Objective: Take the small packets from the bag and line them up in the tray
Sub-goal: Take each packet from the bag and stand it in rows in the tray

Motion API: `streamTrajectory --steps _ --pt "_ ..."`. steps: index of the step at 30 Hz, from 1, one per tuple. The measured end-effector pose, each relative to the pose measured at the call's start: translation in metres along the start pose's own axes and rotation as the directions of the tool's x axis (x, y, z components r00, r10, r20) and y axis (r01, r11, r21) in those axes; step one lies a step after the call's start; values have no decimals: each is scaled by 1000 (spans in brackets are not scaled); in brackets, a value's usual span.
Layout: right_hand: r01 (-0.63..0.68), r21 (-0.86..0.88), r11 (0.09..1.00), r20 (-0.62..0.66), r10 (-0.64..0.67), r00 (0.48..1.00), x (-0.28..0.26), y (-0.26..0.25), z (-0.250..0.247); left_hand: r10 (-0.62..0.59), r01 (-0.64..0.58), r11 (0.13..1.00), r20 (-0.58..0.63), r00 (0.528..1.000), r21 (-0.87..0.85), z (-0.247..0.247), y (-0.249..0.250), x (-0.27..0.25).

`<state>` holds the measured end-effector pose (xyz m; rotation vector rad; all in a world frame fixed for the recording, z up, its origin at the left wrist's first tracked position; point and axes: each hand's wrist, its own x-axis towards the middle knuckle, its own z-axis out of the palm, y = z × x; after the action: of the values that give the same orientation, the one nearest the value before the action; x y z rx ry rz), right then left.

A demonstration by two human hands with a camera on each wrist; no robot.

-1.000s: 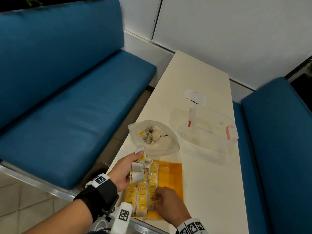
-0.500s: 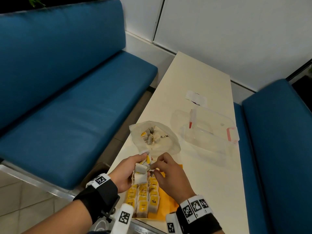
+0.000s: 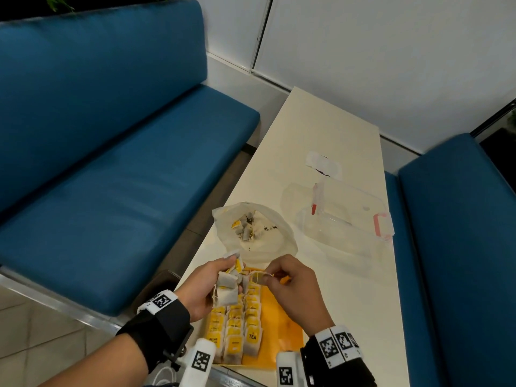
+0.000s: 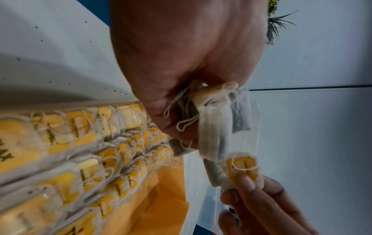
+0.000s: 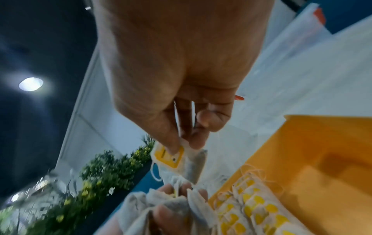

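Right hand now pinches one packet beside the left hand's bunch, above the tray.

Half a second ago the right hand (image 3: 293,286) was just reaching the bunch; now its thumb and forefinger are closed on a single packet (image 3: 258,278), drawn slightly clear of the rest, with the other fingers (image 5: 211,120) curled. A second ago that hand lay low in the tray (image 3: 282,325). The left hand (image 3: 206,286) holds its place, fingers curled round a bunch of packets (image 3: 227,289) with strings dangling. Both hands hang over the tray's far end; the tray sits at the table's (image 3: 349,303) near edge, three rows of packets (image 3: 237,328) filling its left side. The bag (image 3: 259,236) lies open just beyond the tray, more packets inside.
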<state>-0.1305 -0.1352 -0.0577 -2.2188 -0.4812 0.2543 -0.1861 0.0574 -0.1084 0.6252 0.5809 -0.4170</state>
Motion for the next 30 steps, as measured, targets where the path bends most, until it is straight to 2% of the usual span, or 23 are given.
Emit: streamTrajectory --steps 3,6,11,14,23,30 --pt "-211 102 972 92 202 975 -2 4 -2 9 -8 1000 -25 1000 27 -2 0 1" --pt "-314 167 935 211 277 937 -11 12 1 33 -32 999 -41 999 44 -2 -2 2" --pt "-479 67 875 388 419 821 -32 28 14 61 -59 998 -40 997 37 2 -3 0" --pt "-548 45 835 437 477 762 -44 36 21 68 -67 996 -30 997 54 5 -3 -4" --pt "-578 -141 804 456 571 683 -56 45 32 102 -102 993 0 995 53 11 -5 -9" --pt "-533 -242 811 389 584 712 -58 53 46 117 -116 990 -5 993 82 14 -4 -15"
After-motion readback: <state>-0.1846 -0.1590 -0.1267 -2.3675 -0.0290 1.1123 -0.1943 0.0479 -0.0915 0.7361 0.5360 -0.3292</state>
